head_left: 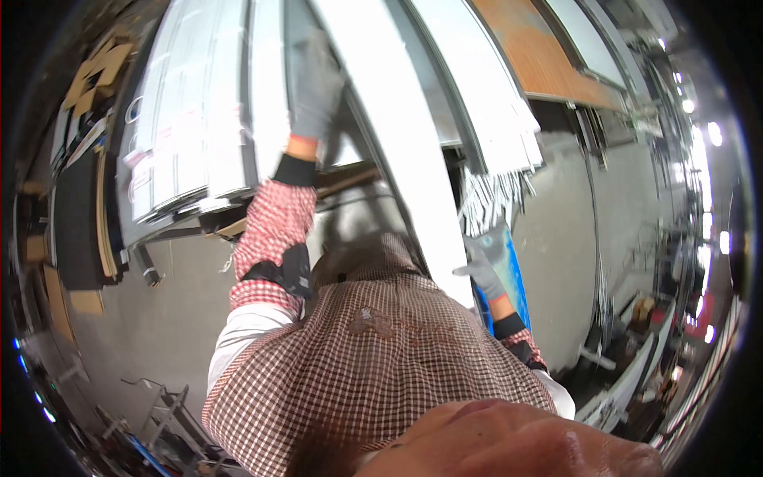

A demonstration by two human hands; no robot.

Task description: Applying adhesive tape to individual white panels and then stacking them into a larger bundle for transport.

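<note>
A long white panel (408,147) with a dark edge slants from the top of the view down to my waist. My right hand (482,272), in a grey glove, is closed on its near end, one finger lying over the white face. My left hand (318,89), gloved the same way, reaches far forward beside the panel's left edge. Motion smears its fingers, so whether it grips the edge cannot be made out.
White panels (187,119) lie in a row at the left, more white panels (481,87) at the right. Beyond these is an orange-brown board (548,52). Thin white strips (497,195) hang over a blue sheet (515,270). Cardboard (99,71) is stacked at far left; a metal frame (179,421) stands lower left.
</note>
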